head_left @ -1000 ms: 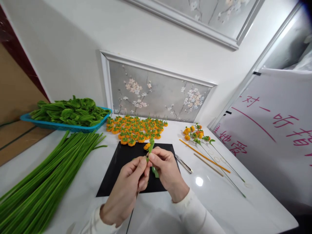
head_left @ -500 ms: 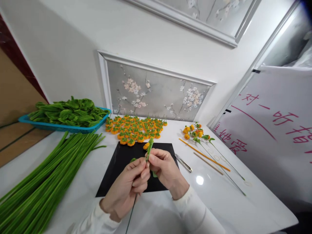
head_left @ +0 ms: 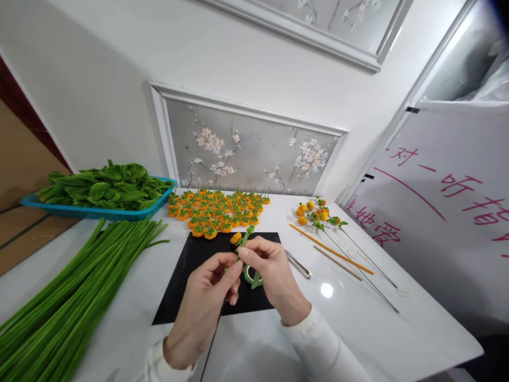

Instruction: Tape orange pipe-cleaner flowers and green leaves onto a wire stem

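My left hand (head_left: 212, 294) pinches a thin dark flower stem (head_left: 210, 347) that runs down past the table's front edge. My right hand (head_left: 275, 278) is closed at the upper part of the same stem, thumb and finger pressed together just below a small green tip (head_left: 249, 231). An orange flower (head_left: 236, 239) shows beside that tip; whether it is joined to the stem I cannot tell. Under my right hand a roll of green floral tape (head_left: 249, 276) lies on a black mat (head_left: 181, 289), partly covered. A strip of green tape hangs near it.
Behind the mat stand many orange flowers (head_left: 222, 209) with green backs. On the left are a blue tray (head_left: 115, 214) of green leaves and a bundle of green stems (head_left: 79, 297). Right lie tweezers (head_left: 298, 264), an orange stick (head_left: 332, 249), a brown stick (head_left: 338, 262) and finished flower sprigs (head_left: 314, 212).
My left fingers have loosened and spread slightly around the stem. The green tip has tilted to the right, and more of the tape roll shows between my hands. The view has shifted slightly.
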Demonstrator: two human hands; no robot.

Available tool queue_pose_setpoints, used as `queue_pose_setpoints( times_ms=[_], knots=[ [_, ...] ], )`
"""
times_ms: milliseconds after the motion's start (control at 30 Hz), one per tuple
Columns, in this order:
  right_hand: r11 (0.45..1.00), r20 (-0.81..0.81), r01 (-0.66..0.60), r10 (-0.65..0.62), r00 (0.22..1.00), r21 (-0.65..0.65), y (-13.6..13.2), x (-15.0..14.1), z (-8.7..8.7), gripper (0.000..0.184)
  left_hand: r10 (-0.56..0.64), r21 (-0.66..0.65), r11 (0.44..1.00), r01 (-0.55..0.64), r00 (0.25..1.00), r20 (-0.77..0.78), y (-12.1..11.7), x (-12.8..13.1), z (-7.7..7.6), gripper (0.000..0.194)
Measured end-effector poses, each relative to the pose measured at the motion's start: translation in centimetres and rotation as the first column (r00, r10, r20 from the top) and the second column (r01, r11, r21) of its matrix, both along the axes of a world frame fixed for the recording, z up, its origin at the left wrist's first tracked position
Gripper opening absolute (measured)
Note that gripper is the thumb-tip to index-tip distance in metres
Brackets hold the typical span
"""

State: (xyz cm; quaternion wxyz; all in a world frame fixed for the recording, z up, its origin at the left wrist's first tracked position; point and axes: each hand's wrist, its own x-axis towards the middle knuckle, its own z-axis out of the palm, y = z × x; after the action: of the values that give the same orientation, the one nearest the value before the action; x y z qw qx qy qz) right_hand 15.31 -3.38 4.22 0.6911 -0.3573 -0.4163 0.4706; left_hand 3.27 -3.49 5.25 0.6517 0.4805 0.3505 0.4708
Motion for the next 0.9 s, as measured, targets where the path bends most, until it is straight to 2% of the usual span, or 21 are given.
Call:
queue_pose_setpoints(
  times_ms=[67, 233, 367, 467, 600, 667, 767, 833, 900],
  knots=[
    [0.999, -0.018, -0.044, 0.044, 0.999, -0.02, 0.0, 0.0, -0.1, 0.012, -0.024, -0.034, 0.999, 0.025, 0.999, 0.026, 0.1, -0.1, -0.1, 0.018],
    [0.97, -0.12, -0.232, 0.223, 0.967, -0.069, 0.1, 0.2, -0.7, 0.016, -0.153, -0.194, 0.961, 0.197, 0.964, 0.219, 0.5, -0.7, -0.2, 0.017],
    [0.946, -0.115, -0.311, 0.3, 0.947, -0.089, -0.1, 0.6, -0.7, 0.022, -0.247, -0.212, 0.925, 0.315, 0.923, 0.294, 0.7, -1.0, -0.5, 0.022],
    [0.932, -0.095, -0.351, 0.343, 0.935, -0.095, -0.3, 0.8, -0.4, 0.022, -0.284, -0.193, 0.919, 0.345, 0.915, 0.287, 0.7, -1.1, -0.7, 0.023],
    [0.955, -0.058, -0.28, 0.276, 0.96, -0.095, -0.4, 0.9, -0.1, 0.018, -0.27, -0.14, 0.944, 0.3, 0.942, 0.201, 0.3, -0.9, -0.4, 0.026],
    [0.976, -0.027, -0.201, 0.2, 0.979, -0.079, -0.4, 0.9, 0.1, 0.015, -0.23, -0.106, 0.963, 0.247, 0.962, 0.146, 0.2, -0.6, -0.2, 0.028],
    [0.993, 0.001, -0.104, 0.104, 0.995, -0.053, -0.4, 0.7, 0.3, 0.011, -0.137, -0.069, 0.987, 0.143, 0.987, 0.087, 0.1, -0.3, 0.0, 0.022],
    [0.996, 0.008, -0.077, 0.078, 0.997, -0.051, -0.4, 0.6, 0.3, 0.011, -0.101, -0.066, 0.992, 0.106, 0.992, 0.069, 0.2, -0.2, -0.1, 0.02],
    [0.994, -0.002, -0.089, 0.089, 0.996, -0.063, -0.3, 0.5, 0.2, 0.012, -0.113, -0.076, 0.99, 0.118, 0.991, 0.071, 0.3, -0.3, -0.2, 0.022]
  ],
)
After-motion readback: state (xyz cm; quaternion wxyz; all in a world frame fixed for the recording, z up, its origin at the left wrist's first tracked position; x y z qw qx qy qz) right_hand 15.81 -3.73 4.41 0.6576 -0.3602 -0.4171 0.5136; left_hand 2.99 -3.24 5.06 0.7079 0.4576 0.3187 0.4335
